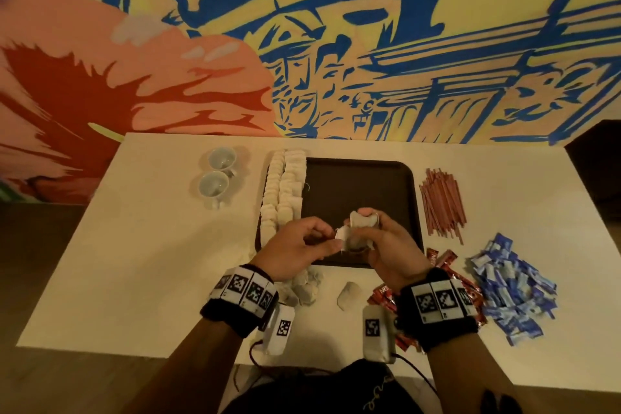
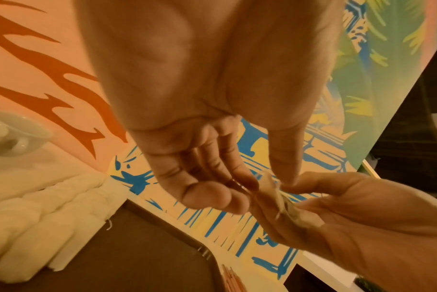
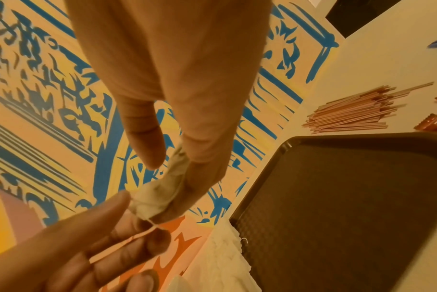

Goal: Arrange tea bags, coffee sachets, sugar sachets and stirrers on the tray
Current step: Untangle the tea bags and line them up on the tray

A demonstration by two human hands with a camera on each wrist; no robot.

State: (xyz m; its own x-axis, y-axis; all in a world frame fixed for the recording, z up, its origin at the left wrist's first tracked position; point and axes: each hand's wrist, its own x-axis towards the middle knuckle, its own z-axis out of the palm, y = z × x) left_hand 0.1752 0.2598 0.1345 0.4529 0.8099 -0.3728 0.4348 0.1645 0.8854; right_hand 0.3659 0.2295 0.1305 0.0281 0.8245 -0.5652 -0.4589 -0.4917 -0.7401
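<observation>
1. Head view: two white cups [image 1: 215, 175] are seen left of the dark tray [image 1: 359, 185]; pink stirrers [image 1: 442, 205], red coffee sachets [image 1: 470, 292] and blue sugar sachets [image 1: 514, 286] are heaped to its right on the white table [image 1: 151, 245].
2. Two rows of tea bags [image 1: 284, 188] are laid along the tray's left edge, running near to far.
3. One tea bag [image 1: 361, 225] is gripped in the right hand [image 1: 386, 245] above the tray's near edge; which way it points cannot be told.
4. Its paper tag [image 1: 342, 235] is pinched by the left hand [image 1: 295, 245].
5. Loose tea bags [image 1: 305, 286] lie below the hands.
</observation>
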